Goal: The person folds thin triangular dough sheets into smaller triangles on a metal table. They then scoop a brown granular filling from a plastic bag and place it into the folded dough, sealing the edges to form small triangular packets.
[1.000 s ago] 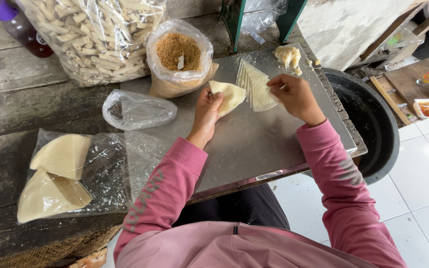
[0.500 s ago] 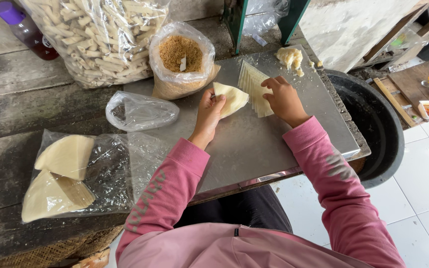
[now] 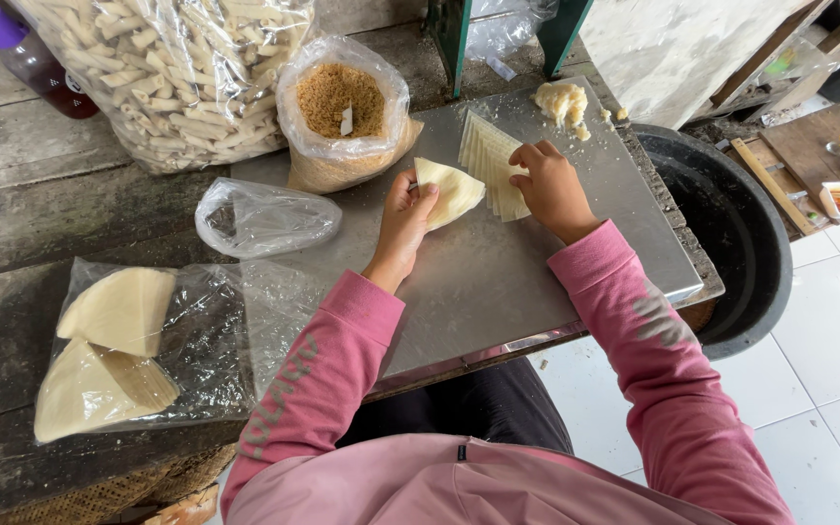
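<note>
My left hand (image 3: 402, 216) holds a pale, folded triangular dough wrapper (image 3: 449, 191) just above a steel work sheet (image 3: 498, 282). My right hand (image 3: 548, 185) rests fingers-down on a fanned stack of thin pale wrappers (image 3: 486, 156) lying on the sheet, fingertips touching its near edge. A lump of pale yellow filling (image 3: 562, 100) sits at the sheet's far end, beyond the stack. Both arms wear pink sleeves.
A bag of brown crumbs (image 3: 344, 107) and a big bag of pale stick snacks (image 3: 177, 73) stand at the back. A crumpled clear bag (image 3: 264, 219) lies left of my left hand. Bagged wrapper stacks (image 3: 114, 350) lie front left. A black basin (image 3: 731, 233) sits right.
My right hand has come down from above the sheet onto the stack of wrappers. My left hand has kept the folded wrapper in about the same place.
</note>
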